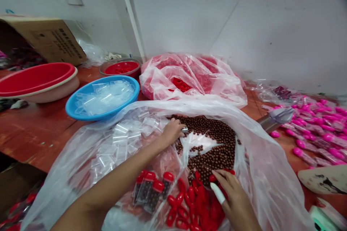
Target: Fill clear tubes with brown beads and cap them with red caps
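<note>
A big clear plastic bag (265, 173) lies open in front of me with a heap of small brown balls (217, 140) in it. My left hand (172, 131) reaches into the heap, fingers closed on a small clear tube. My right hand (234, 196), with a white cover on one finger, rests at the near edge of the balls, fingers pinched on a red cap (213, 178). A pile of loose red caps (195, 205) lies just below it. Filled tubes with red caps (151, 187) lie to the left. Empty clear tubes (127, 137) lie inside the bag's left side.
A blue bowl (81, 110) of clear tubes, a red basin (38, 79) and a small red bowl (121, 68) stand on the wooden table at the left. A bag of red parts (189, 79) sits behind. Pink-capped packets (317, 126) cover the right. A cardboard box (51, 39) stands far left.
</note>
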A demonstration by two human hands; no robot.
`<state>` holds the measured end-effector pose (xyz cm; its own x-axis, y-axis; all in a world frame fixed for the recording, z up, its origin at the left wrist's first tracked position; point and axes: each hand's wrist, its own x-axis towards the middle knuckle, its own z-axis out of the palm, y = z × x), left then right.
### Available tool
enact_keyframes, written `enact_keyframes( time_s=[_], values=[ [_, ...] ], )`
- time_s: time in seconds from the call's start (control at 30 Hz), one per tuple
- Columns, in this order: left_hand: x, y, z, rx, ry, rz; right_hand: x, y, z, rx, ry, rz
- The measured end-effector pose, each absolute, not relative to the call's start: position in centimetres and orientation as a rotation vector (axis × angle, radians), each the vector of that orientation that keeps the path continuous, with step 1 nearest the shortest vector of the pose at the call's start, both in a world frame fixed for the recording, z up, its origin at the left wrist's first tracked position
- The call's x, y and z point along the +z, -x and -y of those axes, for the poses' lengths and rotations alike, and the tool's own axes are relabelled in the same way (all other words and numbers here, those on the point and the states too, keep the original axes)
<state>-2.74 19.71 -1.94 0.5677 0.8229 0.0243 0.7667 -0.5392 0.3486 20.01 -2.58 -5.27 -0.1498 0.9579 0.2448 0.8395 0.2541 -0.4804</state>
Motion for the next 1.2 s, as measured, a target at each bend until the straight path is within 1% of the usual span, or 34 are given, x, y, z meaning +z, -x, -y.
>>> enact_keyframes(
  time_s=[0.17,0.37,0.63,0.9,1.2],
  values=[
    [-3.4,-1.1,-22.0,0.229,-2.517,-1.172,-6.1,-21.3,3.6,0.225,1.539,2.032],
    [-4.5,-5.8,-21.9,0.239,-2.492,-1.034,-5.6,-22.0,3.5,0.281,1.566,2.077],
    [-5.3,-9.8,-20.8,0.341,-2.381,-0.968,-6.1,-21.2,3.5,0.352,1.595,1.960],
    [-5.5,-9.4,-19.7,0.469,-2.213,-0.902,-5.1,-21.1,3.7,0.362,1.632,1.900],
    [-2.2,-4.4,-14.4,0.739,-1.851,-0.978,-4.7,-20.7,3.9,0.348,1.652,1.905]
  ],
)
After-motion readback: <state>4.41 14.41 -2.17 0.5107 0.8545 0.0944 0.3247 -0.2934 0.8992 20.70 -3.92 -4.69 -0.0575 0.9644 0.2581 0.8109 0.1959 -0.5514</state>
